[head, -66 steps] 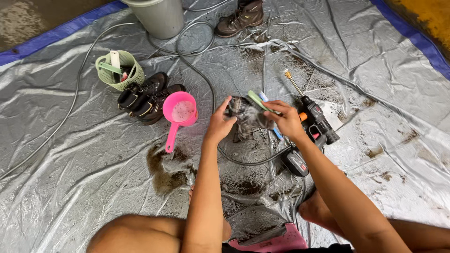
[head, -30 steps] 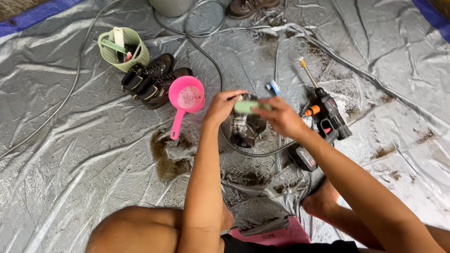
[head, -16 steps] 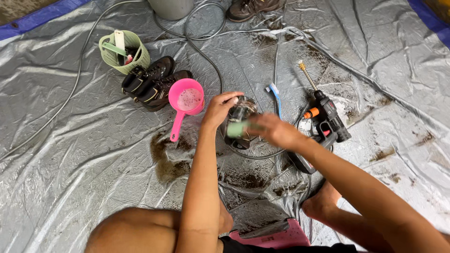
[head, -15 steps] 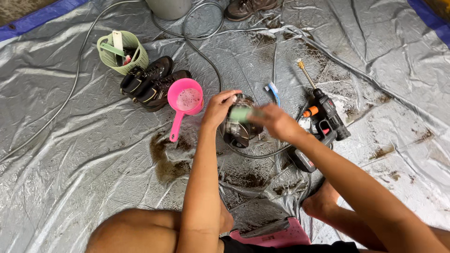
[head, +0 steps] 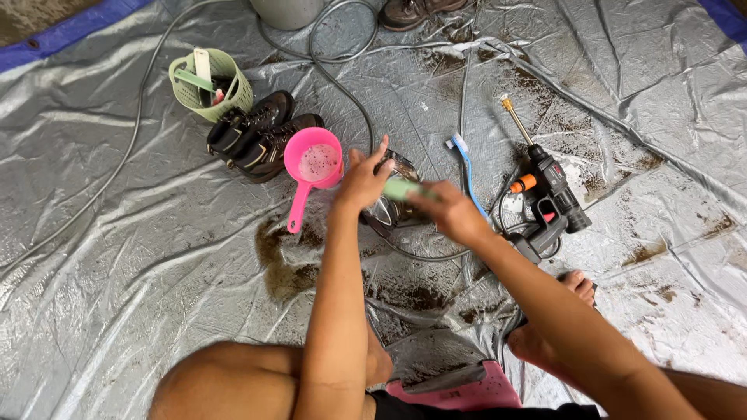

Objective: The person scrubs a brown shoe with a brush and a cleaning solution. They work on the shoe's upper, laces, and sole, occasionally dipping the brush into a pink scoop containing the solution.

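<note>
My left hand [head: 364, 180] grips a dark muddy shoe [head: 391, 208] and holds it up off the silver tarp. My right hand [head: 450, 211] is closed on a light green brush [head: 402, 188] and presses it against the shoe; the hand is blurred by motion. Most of the shoe is hidden behind both hands. A pink scoop [head: 311, 169] with soapy water lies just left of my left hand.
A blue toothbrush [head: 465, 169] and a black pressure-washer gun [head: 549, 199] lie to the right. A pair of dark boots [head: 258, 138] and a green basket [head: 208, 84] sit at the upper left. Hoses cross the muddy silver tarp [head: 117, 257]. My bare foot [head: 548, 327] rests at the lower right.
My right hand has been moving the green brush back and forth over the shoe. My left hand has kept hold of the shoe.
</note>
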